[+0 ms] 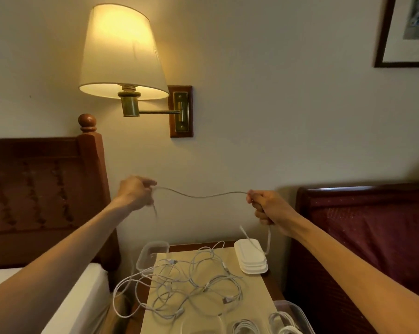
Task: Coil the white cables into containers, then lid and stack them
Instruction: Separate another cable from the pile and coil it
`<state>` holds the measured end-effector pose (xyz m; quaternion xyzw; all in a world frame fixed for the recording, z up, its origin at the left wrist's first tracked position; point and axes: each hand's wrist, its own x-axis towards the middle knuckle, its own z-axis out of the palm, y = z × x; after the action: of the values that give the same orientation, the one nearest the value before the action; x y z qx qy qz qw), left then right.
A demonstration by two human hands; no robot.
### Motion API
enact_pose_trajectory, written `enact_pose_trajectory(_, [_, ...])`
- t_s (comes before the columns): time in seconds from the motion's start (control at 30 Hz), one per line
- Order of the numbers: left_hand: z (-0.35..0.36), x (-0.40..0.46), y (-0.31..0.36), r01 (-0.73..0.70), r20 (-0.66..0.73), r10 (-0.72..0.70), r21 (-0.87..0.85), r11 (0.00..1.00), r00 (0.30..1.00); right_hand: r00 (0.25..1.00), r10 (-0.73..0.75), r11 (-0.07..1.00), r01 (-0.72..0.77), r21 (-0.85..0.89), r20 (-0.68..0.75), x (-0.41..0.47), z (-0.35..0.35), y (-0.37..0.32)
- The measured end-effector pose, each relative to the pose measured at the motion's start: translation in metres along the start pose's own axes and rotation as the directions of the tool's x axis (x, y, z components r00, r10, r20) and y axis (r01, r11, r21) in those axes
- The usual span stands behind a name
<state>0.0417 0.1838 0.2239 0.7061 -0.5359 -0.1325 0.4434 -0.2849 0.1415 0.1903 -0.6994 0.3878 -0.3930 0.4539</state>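
Observation:
I hold one white cable [203,195] stretched in the air between both hands, above the bedside table. My left hand [136,192] pinches one end, whose plug dangles blurred below the fingers. My right hand [267,208] grips the cable in a fist, and the rest hangs down to the table. A tangle of white cables [186,283] lies on the beige tabletop [254,300]. A stack of white lids [250,259] sits at the back right. An empty clear container [153,255] stands at the back left. Coiled cables [245,327] lie in clear containers at the bottom edge.
A lit wall lamp [121,51] hangs above on the left. A wooden headboard [44,194] and white mattress [83,297] flank the table's left side, a dark red headboard [372,237] its right. Some cable loops hang over the table's left edge.

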Motion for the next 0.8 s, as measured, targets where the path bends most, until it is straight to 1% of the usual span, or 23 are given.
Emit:
enact_pose_trajectory(0.03, [0.008,-0.006,0.002,0.037,0.078,-0.04,0.042,0.998,0.996,0.999,-0.026,0.999,0.024,-0.044,-0.033,0.002,0.005,-0.007])
enact_pose_trajectory(0.07, [0.016,-0.014,0.007,-0.025,0.092,0.022,0.028,0.999,0.996,0.997,-0.056,0.994,0.051,-0.094,-0.052,0.005,0.011,-0.014])
enact_pose_trajectory(0.1, [0.024,-0.024,0.016,-0.176,0.057,0.176,-0.004,0.984,0.983,0.995,-0.087,0.986,0.079,-0.144,-0.052,0.008,0.016,-0.022])
enact_pose_trajectory(0.13, [0.033,-0.035,0.026,-0.343,0.03,0.343,-0.017,0.939,0.939,0.992,-0.117,0.977,0.108,-0.186,-0.038,0.01,0.022,-0.028])
enact_pose_trajectory(0.17, [0.042,-0.045,0.036,-0.472,0.033,0.473,-0.032,0.881,0.881,0.989,-0.144,0.967,0.137,-0.212,-0.015,0.011,0.027,-0.036])
enact_pose_trajectory(0.2, [0.049,-0.054,0.044,-0.555,0.049,0.556,-0.04,0.831,0.83,0.985,-0.17,0.959,0.167,-0.229,0.008,0.011,0.031,-0.042])
enact_pose_trajectory(0.23, [0.056,-0.06,0.051,-0.605,0.067,0.606,-0.032,0.795,0.793,0.981,-0.193,0.952,0.193,-0.236,0.024,0.01,0.034,-0.049])
enact_pose_trajectory(0.27, [0.061,-0.064,0.055,-0.623,0.081,0.624,-0.04,0.781,0.778,0.977,-0.211,0.948,0.212,-0.238,0.031,0.01,0.036,-0.055])
enact_pose_trajectory(0.3, [0.064,-0.065,0.057,-0.618,0.098,0.622,-0.065,0.783,0.777,0.975,-0.219,0.946,0.222,-0.236,0.038,0.009,0.037,-0.06])
enact_pose_trajectory(0.33, [0.063,-0.065,0.058,-0.594,0.115,0.607,-0.129,0.794,0.786,0.974,-0.218,0.947,0.224,-0.229,0.052,0.008,0.037,-0.063])
enact_pose_trajectory(0.4, [0.055,-0.061,0.058,-0.568,0.092,0.59,-0.19,0.801,0.802,0.975,-0.183,0.966,0.202,-0.164,0.127,0.004,0.037,-0.066])
enact_pose_trajectory(0.47, [0.046,-0.056,0.06,-0.61,-0.005,0.614,-0.121,0.783,0.79,0.969,-0.131,0.99,0.138,-0.022,0.211,-0.001,0.037,-0.062])
enact_pose_trajectory(0.53, [0.036,-0.05,0.064,-0.612,-0.136,0.6,-0.077,0.787,0.788,0.965,-0.083,0.991,0.054,0.121,0.248,-0.006,0.037,-0.059])
enact_pose_trajectory(0.6, [0.028,-0.043,0.064,-0.606,-0.222,0.583,-0.051,0.794,0.782,0.96,-0.056,0.974,-0.008,0.228,0.273,-0.011,0.038,-0.059])
enact_pose_trajectory(0.67, [0.022,-0.035,0.058,-0.585,-0.306,0.551,-0.024,0.81,0.776,0.949,-0.043,0.955,-0.053,0.293,0.312,-0.013,0.04,-0.062])
enact_pose_trajectory(0.73, [0.013,-0.028,0.051,-0.52,-0.386,0.458,-0.068,0.851,0.8,0.939,-0.027,0.945,-0.087,0.314,0.342,-0.014,0.043,-0.065])
enact_pose_trajectory(0.8, [0.007,-0.023,0.042,-0.467,-0.402,0.397,-0.089,0.88,0.825,0.932,-0.006,0.94,-0.119,0.32,0.363,-0.015,0.043,-0.066])
